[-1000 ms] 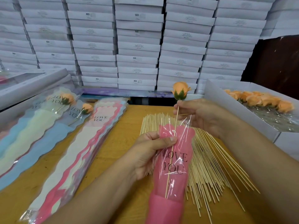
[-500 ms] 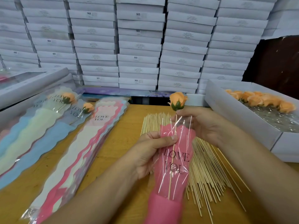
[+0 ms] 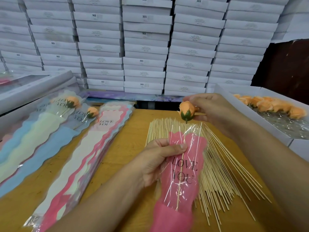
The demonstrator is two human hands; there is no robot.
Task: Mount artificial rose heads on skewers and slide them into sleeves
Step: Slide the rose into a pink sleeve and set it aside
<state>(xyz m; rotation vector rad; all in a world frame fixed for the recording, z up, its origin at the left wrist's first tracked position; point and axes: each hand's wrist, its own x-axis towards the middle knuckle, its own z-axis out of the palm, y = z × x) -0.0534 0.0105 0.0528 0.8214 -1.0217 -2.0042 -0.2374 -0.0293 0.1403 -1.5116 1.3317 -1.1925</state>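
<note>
- Orange rose with green base.
- Pink sleeve, clear front, black "LOVE YOU" lettering.
- Pale wooden skewers.
- Pastel blue, cream, pink wavy sleeves.
- White boxes.
- Yellow-brown table.

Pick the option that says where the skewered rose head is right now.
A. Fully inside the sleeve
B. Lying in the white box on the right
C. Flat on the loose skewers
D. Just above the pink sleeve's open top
D: the rose head, held by the right hand, sits just above the pink sleeve, with only its skewer inside.
</note>
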